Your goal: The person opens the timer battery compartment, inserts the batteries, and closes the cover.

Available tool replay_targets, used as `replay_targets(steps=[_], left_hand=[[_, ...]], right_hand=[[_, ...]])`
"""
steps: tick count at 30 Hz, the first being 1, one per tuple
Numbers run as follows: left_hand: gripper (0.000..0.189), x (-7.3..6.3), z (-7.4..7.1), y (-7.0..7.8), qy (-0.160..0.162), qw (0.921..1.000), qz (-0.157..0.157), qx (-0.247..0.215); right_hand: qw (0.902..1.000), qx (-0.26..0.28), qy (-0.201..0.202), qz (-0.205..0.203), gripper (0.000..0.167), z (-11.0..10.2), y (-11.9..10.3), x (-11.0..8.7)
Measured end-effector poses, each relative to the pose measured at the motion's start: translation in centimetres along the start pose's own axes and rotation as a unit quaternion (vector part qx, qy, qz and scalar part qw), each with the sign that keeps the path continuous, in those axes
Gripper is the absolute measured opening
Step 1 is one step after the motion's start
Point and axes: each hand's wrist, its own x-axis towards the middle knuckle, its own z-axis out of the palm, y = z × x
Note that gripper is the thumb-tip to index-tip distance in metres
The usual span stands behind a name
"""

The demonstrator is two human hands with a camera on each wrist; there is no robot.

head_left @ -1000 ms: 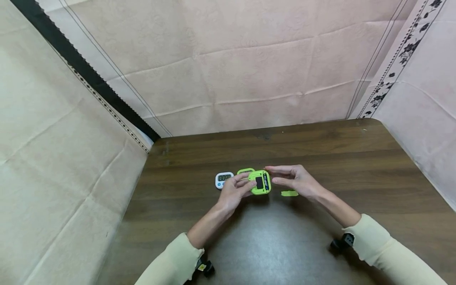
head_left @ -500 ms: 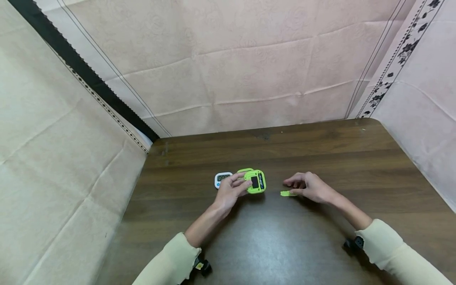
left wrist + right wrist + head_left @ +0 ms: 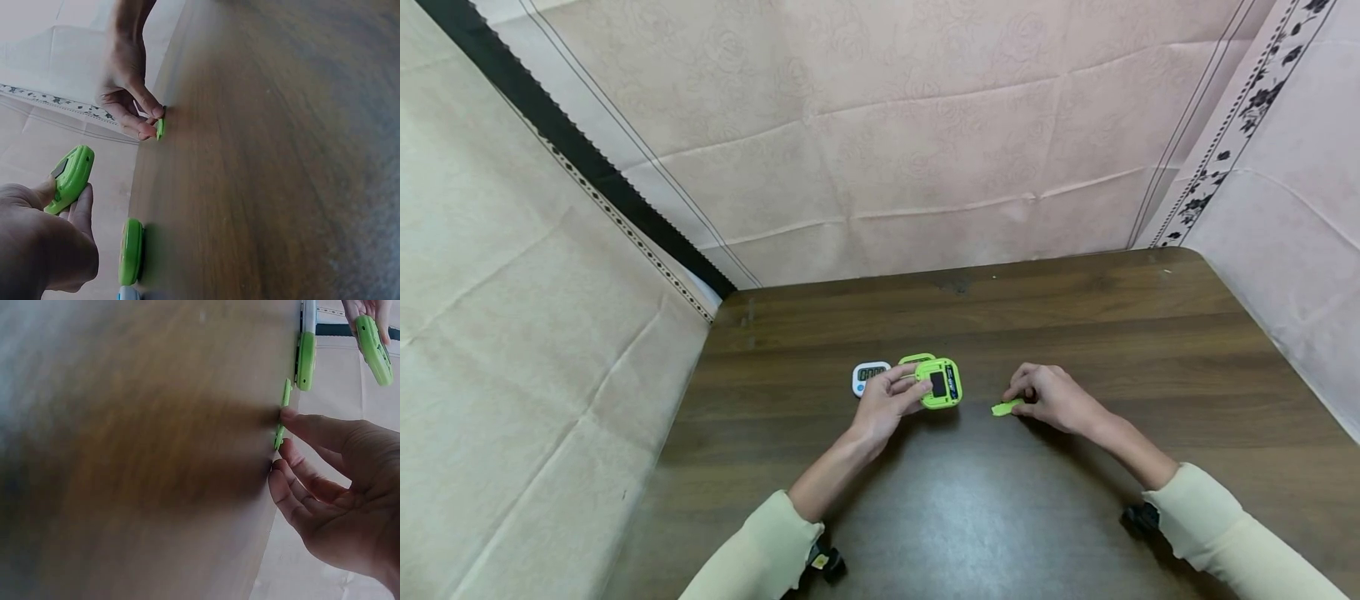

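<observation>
My left hand (image 3: pixel 880 412) holds a lime-green digital timer (image 3: pixel 952 398) above the table, its back turned up. A dark battery slot and a black magnet-like patch show on that back. Over to the right, my right hand (image 3: pixel 1060 402) pinches a thin green battery cover (image 3: pixel 1002 410) at the table surface. The right wrist view shows the thumb on the cover's (image 3: pixel 286 394) face, with one end of it tipped up. Behind the left hand a second green timer (image 3: pixel 916 358) lies on the table, partly hidden. A white timer (image 3: pixel 863 375) with a digital display lies beside it.
The brown wooden table (image 3: pixel 985 517) reaches back to a pale cloth wall (image 3: pixel 925 167). Cloth also hangs along both sides. A black camera is strapped at each wrist, below the light sleeves (image 3: pixel 1210 517).
My right hand has moved from beside the held timer rightward and down to the battery cover, which it now pinches and tilts. My left hand with the timer has shifted slightly left.
</observation>
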Motion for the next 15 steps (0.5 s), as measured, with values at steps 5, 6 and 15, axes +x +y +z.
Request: replay_targets(steps=[5, 6, 15], left_hand=[[0.043, -0.13, 0.03, 0.05, -0.001, 1.0000, -0.003, 0.000], [0.042, -0.15, 0.03, 0.04, -0.001, 1.0000, -0.004, 0.001], [0.040, -0.31, 0.09, -0.02, 0.001, 1.0000, -0.006, 0.003]], right_hand=[[1.0000, -0.006, -0.003, 0.004, 0.018, 0.23, -0.04, 0.19], [0.9999, -0.007, -0.004, 0.007, 0.018, 0.28, -0.04, 0.18], [1.0000, -0.005, -0.003, -0.001, 0.018, 0.12, -0.02, -0.05]])
